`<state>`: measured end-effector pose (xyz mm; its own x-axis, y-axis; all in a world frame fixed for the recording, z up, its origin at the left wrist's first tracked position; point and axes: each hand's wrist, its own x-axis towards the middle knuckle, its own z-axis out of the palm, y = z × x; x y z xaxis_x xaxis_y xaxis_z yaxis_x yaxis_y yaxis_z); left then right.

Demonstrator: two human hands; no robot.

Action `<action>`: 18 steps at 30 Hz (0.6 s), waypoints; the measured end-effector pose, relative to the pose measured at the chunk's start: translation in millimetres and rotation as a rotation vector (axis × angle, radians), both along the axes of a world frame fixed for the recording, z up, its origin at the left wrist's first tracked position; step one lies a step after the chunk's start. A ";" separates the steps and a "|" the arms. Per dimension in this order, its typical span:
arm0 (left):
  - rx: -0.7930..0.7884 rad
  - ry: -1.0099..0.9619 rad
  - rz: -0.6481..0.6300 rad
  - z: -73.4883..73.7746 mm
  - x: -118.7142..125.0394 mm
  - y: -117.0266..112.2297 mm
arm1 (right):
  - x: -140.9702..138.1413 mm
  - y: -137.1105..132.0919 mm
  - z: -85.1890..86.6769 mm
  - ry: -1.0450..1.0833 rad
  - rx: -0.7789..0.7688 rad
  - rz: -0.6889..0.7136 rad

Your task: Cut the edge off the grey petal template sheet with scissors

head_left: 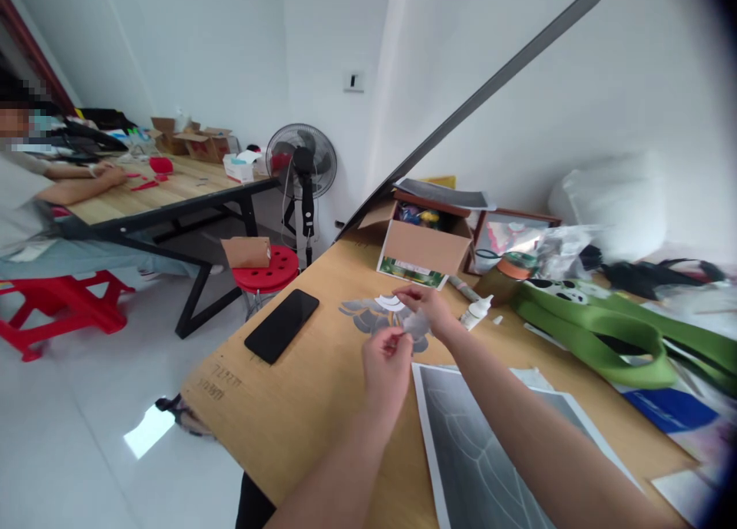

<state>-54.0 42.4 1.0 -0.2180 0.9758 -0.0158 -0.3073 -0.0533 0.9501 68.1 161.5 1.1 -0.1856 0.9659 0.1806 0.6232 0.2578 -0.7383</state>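
Grey petal-shaped paper pieces lie overlapped like a flower on the wooden table. A white curved paper piece is at the flower's far edge. My left hand is closed in a pinch at the near side, with a grey paper petal at its fingertips. Across the flower's right side reaches my right hand, thumb and finger pinched beside the white piece; what it grips, if anything, is too small to make out. A white glue bottle stands just right of my right hand.
A black phone lies to the left. Grey printed sheets are under my right forearm. Behind stands an open cardboard box; green fabric and a jar crowd the right. A person works at another table.
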 end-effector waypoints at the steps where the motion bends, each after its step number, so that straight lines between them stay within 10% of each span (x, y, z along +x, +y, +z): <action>1: -0.070 -0.072 0.014 -2.1 -1.6 4.4 | 4.8 -4.2 4.7 0.030 -0.018 -0.015; 9: -0.121 -0.198 0.122 -0.2 -34.2 29.9 | 5.3 -29.0 31.7 0.058 -0.173 -0.002; 18: -0.141 -0.243 0.182 -7.5 -72.7 71.9 | -39.3 -5.5 10.6 -0.204 -0.257 -0.108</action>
<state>-126.8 114.3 -6.5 -0.3616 0.9058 -0.2208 -0.5232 -0.0011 0.8522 28.9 156.0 11.7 -0.0872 0.9910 -0.1019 0.7782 0.0040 -0.6280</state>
